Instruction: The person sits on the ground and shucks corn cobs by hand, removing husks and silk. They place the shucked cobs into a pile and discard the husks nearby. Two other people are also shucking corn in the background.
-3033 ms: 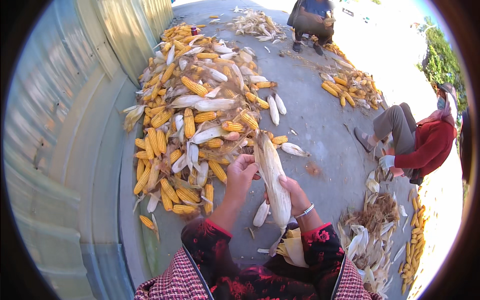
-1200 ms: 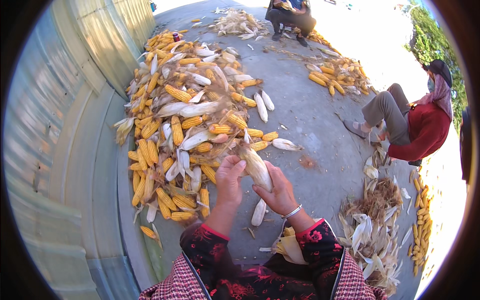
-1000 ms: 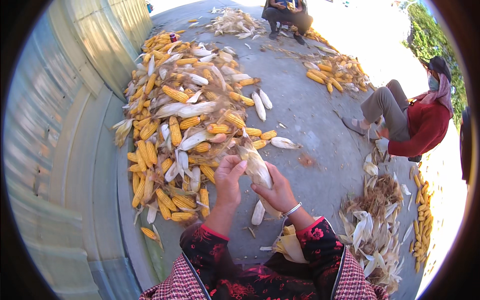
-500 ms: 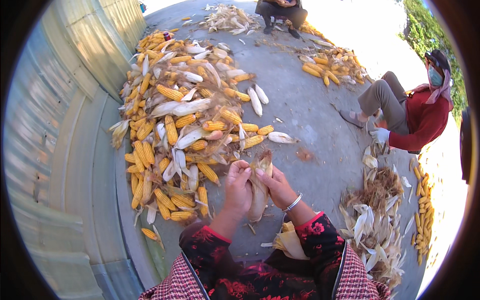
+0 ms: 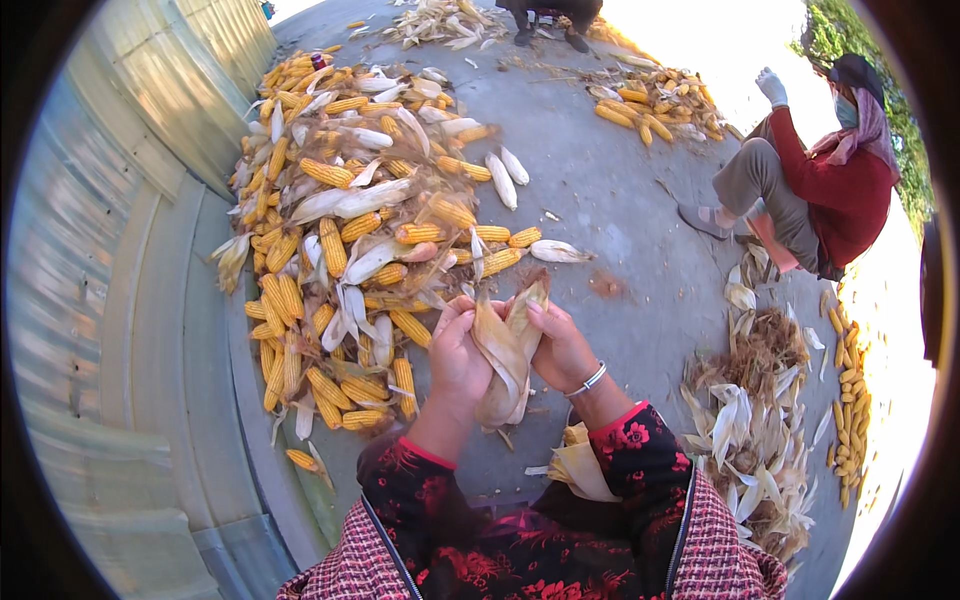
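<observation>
An ear of corn in pale dry husk [image 5: 508,375] is between my two hands, its silky tip pointing away from me. My left hand [image 5: 460,355] is closed on the husk's left side near the top, and my right hand [image 5: 563,350], with a silver bangle at the wrist, grips its right side. Between them the husk leaves are parted at the tip, and kernels do not show. Loose husk [image 5: 582,465] lies on the ground below my right wrist.
A large heap of yellow corn ears [image 5: 340,250] and husks spreads ahead left, beside a corrugated metal wall [image 5: 130,300]. At right, discarded husks [image 5: 745,430] lie near a row of bare ears [image 5: 850,400]. A masked co-worker [image 5: 835,190] sits far right; another person [image 5: 550,15] sits ahead.
The husk has split open at its tip, with a leaf pulled toward my left hand. The right-hand co-worker has raised a gloved hand. My view has shifted slightly.
</observation>
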A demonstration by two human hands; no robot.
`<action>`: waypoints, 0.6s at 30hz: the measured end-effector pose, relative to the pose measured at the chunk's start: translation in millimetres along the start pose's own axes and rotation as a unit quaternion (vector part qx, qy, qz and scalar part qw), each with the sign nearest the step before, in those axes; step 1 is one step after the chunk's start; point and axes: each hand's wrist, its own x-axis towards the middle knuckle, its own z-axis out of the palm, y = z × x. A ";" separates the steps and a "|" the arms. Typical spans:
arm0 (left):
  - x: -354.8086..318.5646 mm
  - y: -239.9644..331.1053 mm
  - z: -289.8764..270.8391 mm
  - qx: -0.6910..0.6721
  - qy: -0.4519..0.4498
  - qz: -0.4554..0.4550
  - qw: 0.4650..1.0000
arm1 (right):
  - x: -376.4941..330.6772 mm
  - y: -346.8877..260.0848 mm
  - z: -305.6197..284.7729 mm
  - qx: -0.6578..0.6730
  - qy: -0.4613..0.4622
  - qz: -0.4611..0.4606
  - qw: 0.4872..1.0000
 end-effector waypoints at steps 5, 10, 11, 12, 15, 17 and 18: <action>1.0 6.5 -21.5 0.052 -0.046 -0.008 0.998 | -1.1 -19.2 -6.4 0.031 0.006 -0.036 0.999; -11.6 4.7 1.4 0.336 -0.036 -0.044 0.940 | 2.6 -20.6 -24.1 0.071 0.048 -0.065 0.994; -15.3 7.2 3.4 0.360 -0.039 -0.084 0.928 | 3.5 -21.7 -28.5 0.077 0.068 -0.066 0.993; -18.8 10.3 2.5 0.383 -0.041 -0.121 0.915 | 4.5 -26.8 -28.8 0.084 0.103 -0.088 0.987; -25.2 16.3 0.1 0.502 -0.119 -0.189 0.836 | 1.7 -52.6 -37.6 0.094 0.192 -0.149 0.965; -30.6 20.4 3.1 0.545 -0.144 -0.236 0.792 | -0.6 -61.4 -55.0 0.099 0.218 -0.170 0.956; -32.0 21.5 0.7 0.556 -0.162 -0.248 0.777 | -1.9 -64.3 -54.5 0.113 0.236 -0.171 0.950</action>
